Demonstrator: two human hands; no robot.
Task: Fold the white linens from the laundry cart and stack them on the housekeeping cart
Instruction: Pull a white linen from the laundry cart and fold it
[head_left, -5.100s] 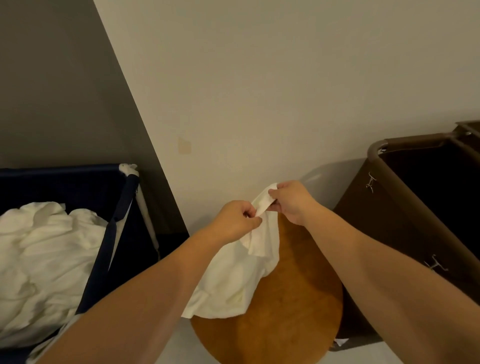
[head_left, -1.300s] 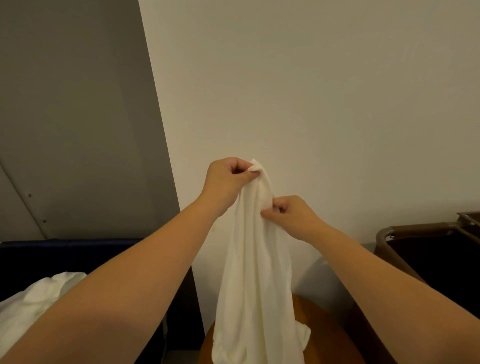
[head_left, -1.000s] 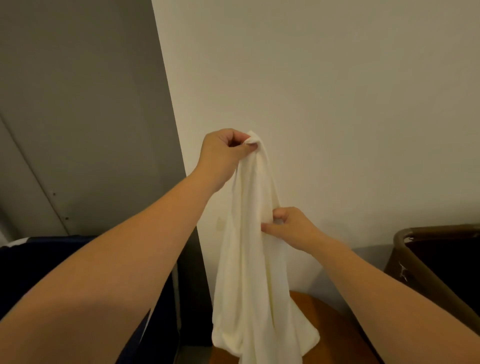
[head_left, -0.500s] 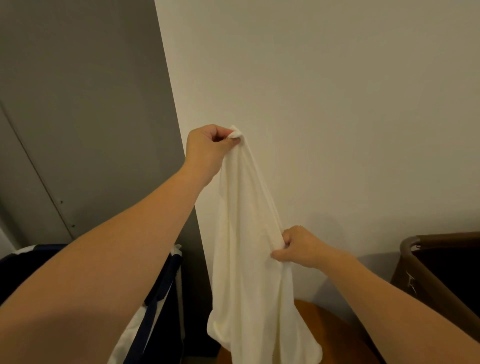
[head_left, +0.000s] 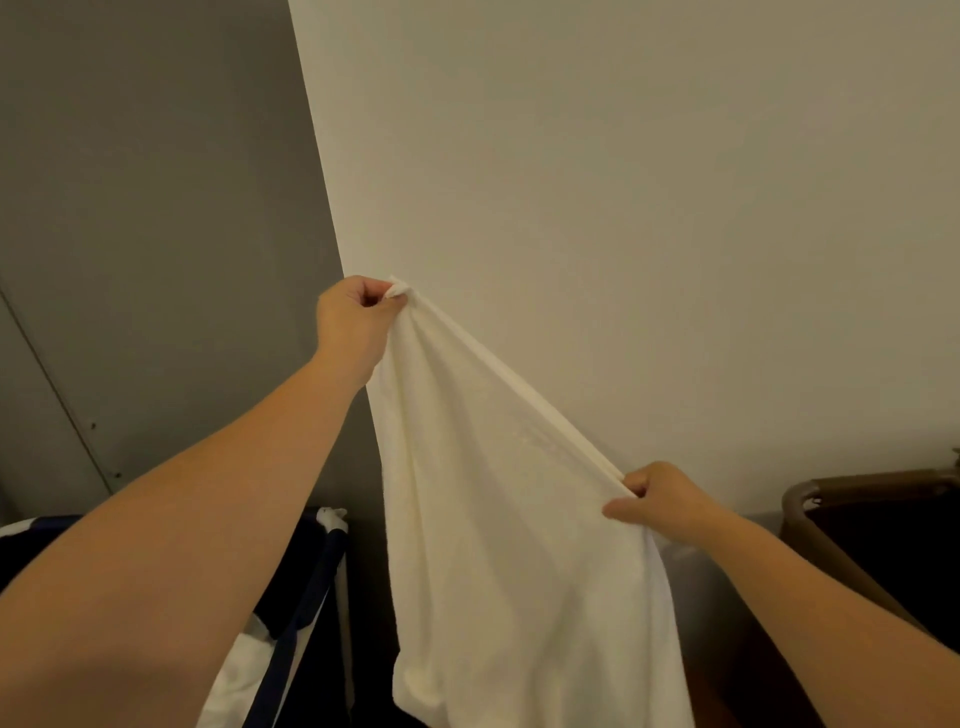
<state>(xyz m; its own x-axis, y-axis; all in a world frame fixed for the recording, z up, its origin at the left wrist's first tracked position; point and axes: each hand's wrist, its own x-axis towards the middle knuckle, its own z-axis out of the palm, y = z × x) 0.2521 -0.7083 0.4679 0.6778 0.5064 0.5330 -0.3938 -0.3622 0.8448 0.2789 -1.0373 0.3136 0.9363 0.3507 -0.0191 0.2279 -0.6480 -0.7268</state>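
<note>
A white linen (head_left: 509, 545) hangs in front of me, stretched along one edge between both hands. My left hand (head_left: 353, 325) pinches its top corner, raised high at centre left. Lower and to the right, my right hand (head_left: 657, 501) grips the same edge, which runs taut and slanted between the two. The rest of the cloth drapes down past the bottom of the view. The dark blue laundry cart (head_left: 311, 587) sits at the lower left, with more white linen (head_left: 244, 670) showing inside it.
A brown bin (head_left: 862, 488) with a dark inside stands at the right edge. A pale wall fills the background straight ahead, and a grey panel (head_left: 145, 234) lies to the left. The cloth hides what lies beneath it.
My right hand slid down and out to the right along the linen's edge, pulling it taut and spreading the cloth. My left hand kept its pinch on the top corner.
</note>
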